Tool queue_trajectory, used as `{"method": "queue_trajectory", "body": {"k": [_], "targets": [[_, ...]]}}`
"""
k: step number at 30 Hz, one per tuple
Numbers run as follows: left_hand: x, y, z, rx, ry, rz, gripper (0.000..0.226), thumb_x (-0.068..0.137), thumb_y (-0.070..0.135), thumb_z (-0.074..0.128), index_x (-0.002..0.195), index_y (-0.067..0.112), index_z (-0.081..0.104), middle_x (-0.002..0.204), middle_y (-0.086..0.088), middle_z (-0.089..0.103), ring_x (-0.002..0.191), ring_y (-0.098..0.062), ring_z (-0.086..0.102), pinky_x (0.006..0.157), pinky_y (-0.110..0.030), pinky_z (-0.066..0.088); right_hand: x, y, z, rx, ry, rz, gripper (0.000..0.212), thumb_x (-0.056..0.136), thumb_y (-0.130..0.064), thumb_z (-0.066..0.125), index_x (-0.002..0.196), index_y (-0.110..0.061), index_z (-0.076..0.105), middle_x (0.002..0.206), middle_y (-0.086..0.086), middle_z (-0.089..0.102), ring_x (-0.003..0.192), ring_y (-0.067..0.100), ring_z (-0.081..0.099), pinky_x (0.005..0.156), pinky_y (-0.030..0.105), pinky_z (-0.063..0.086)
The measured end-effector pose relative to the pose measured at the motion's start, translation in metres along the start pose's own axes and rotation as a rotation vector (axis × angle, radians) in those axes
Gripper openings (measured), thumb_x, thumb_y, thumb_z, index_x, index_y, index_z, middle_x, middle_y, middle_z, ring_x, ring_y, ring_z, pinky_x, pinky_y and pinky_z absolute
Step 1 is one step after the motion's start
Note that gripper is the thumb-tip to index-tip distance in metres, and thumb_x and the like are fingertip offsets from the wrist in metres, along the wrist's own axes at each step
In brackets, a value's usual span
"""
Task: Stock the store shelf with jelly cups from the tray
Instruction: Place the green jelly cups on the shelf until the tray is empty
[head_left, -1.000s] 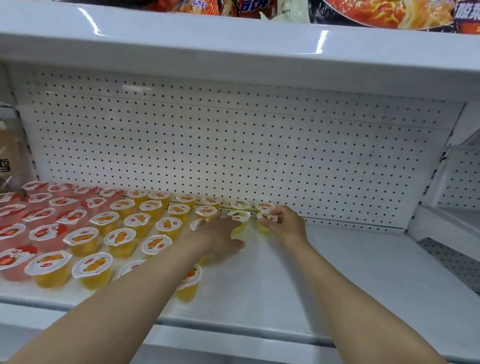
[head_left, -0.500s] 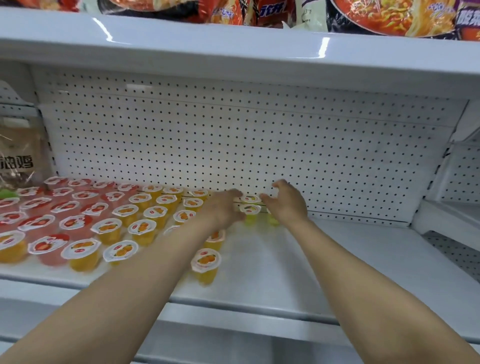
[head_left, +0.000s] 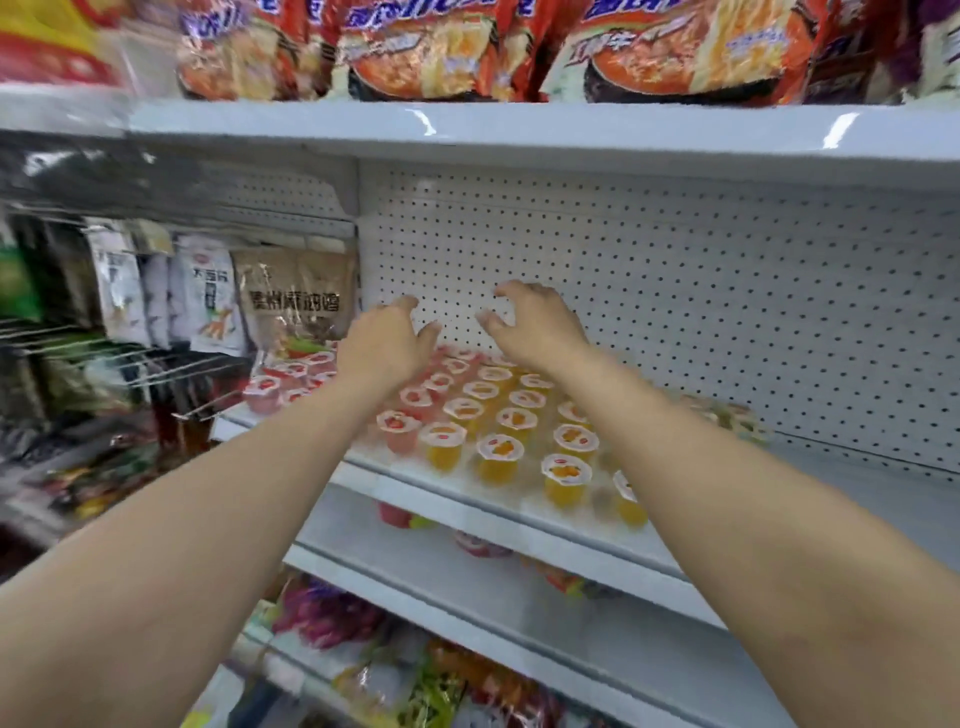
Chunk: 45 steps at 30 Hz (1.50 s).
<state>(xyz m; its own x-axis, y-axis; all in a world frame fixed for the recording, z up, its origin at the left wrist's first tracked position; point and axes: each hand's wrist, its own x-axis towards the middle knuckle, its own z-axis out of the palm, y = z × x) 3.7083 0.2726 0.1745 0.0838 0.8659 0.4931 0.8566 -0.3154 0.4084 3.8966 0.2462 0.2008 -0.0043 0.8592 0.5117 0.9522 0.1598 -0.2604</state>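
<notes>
White pegboard back panel (head_left: 727, 291); upper shelf (head_left: 519, 130) glossy (light glints on it); wire hooks (head_left: 156, 364) at left.

Jelly cups (head_left: 498, 415) stand in rows on the shelf (head_left: 519, 512) at frame centre, before the pegboard (head_left: 727, 312). Noodle packets (head_left: 519, 47) sit on the shelf above, hanging bags (head_left: 291, 301) at left. Both hands, left (head_left: 384, 343) and right (head_left: 535, 325), hover over the back rows.

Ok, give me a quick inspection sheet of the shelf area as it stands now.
Surface: white metal shelf, right part bare.
Job's things: orange jelly cups and red jelly cups in rows on the left part; tray nothing seen.
Clutter: nothing seen.
Grip: left hand and right hand above the cups, fingers loosely curled, holding nothing.
Cables: nothing seen.
Surroundings: white pegboard back panel; noodle packets above; hanging snack bags left.
</notes>
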Motion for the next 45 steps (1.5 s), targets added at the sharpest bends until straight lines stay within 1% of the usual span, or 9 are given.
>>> {"method": "queue_trajectory", "body": {"k": [6,10,15,19,26,29,33,40,45], "targets": [[-0.035,-0.117,-0.063,0.057,0.014,-0.117,0.045,0.091,0.046,0.048,0.127,0.021,0.054,0.108,-0.014,0.069,0.095,-0.038,0.064,0.081,-0.047,0.055,0.006,-0.122,0.055,0.097,-0.086,-0.139,0.051,0.098,-0.047,0.049,0.14,-0.018,0.051,0.142,0.01,0.052,0.133,0.029,0.044,0.103,0.04,0.042],[-0.065,-0.197,-0.096,0.14,0.048,-0.225,0.053,0.093,0.048,0.05,0.137,0.019,0.049,0.122,-0.013,0.065,0.109,-0.037,0.061,0.087,-0.048,0.054,0.001,-0.201,0.105,0.179,-0.145,-0.206,0.049,0.095,-0.052,0.05,0.132,-0.021,0.055,0.132,0.007,0.059,0.12,0.029,0.055,0.093,0.039,0.048],[-0.102,-0.29,-0.114,0.183,0.028,-0.348,0.052,0.091,0.053,0.049,0.133,0.023,0.051,0.111,-0.01,0.068,0.1,-0.037,0.063,0.081,-0.048,0.055,-0.01,-0.278,0.176,0.246,-0.292,-0.278,0.053,0.097,-0.049,0.052,0.139,-0.018,0.051,0.139,0.009,0.054,0.131,0.03,0.044,0.1,0.041,0.044],[-0.129,-0.364,-0.105,0.178,-0.022,-0.476,0.053,0.095,0.05,0.048,0.14,0.021,0.046,0.126,-0.011,0.062,0.114,-0.036,0.057,0.088,-0.047,0.052,-0.018,-0.324,0.245,0.238,-0.404,-0.362,0.053,0.097,-0.05,0.05,0.14,-0.019,0.049,0.139,0.004,0.054,0.129,0.026,0.047,0.099,0.041,0.045],[-0.191,-0.489,-0.044,0.125,-0.151,-0.755,0.052,0.098,0.041,0.051,0.142,0.014,0.043,0.131,-0.018,0.056,0.116,-0.038,0.054,0.084,-0.041,0.044,-0.038,-0.377,0.404,0.224,-0.712,-0.42,0.051,0.098,-0.046,0.05,0.137,-0.014,0.051,0.138,0.008,0.055,0.127,0.029,0.048,0.1,0.04,0.043],[-0.219,-0.543,-0.003,0.096,-0.209,-0.881,0.055,0.097,0.041,0.054,0.143,0.013,0.044,0.136,-0.018,0.053,0.123,-0.036,0.051,0.094,-0.041,0.042,-0.05,-0.391,0.482,0.229,-0.869,-0.421,0.045,0.098,-0.04,0.054,0.13,-0.008,0.054,0.132,0.013,0.057,0.123,0.032,0.05,0.094,0.037,0.041],[-0.255,-0.603,0.062,-0.008,-0.305,-1.036,0.057,0.097,0.039,0.057,0.145,0.012,0.043,0.142,-0.014,0.052,0.131,-0.032,0.047,0.101,-0.039,0.039,-0.074,-0.392,0.577,0.188,-1.088,-0.375,0.05,0.1,-0.038,0.054,0.141,-0.01,0.049,0.144,0.013,0.05,0.131,0.031,0.045,0.099,0.035,0.039],[-0.325,-0.652,0.174,-0.169,-0.489,-1.294,0.058,0.095,0.042,0.058,0.144,0.015,0.044,0.139,-0.013,0.055,0.127,-0.032,0.049,0.1,-0.04,0.041,-0.146,-0.342,0.711,0.036,-1.455,-0.248,0.058,0.094,-0.05,0.058,0.14,-0.015,0.052,0.142,0.008,0.054,0.128,0.03,0.052,0.099,0.035,0.044],[-0.357,-0.679,0.222,-0.235,-0.511,-1.331,0.06,0.09,0.043,0.065,0.142,0.016,0.049,0.14,-0.012,0.053,0.131,-0.032,0.046,0.105,-0.041,0.039,-0.181,-0.33,0.767,0.026,-1.596,-0.181,0.059,0.091,-0.051,0.062,0.14,-0.019,0.052,0.142,0.007,0.055,0.127,0.027,0.053,0.1,0.036,0.046]]}}
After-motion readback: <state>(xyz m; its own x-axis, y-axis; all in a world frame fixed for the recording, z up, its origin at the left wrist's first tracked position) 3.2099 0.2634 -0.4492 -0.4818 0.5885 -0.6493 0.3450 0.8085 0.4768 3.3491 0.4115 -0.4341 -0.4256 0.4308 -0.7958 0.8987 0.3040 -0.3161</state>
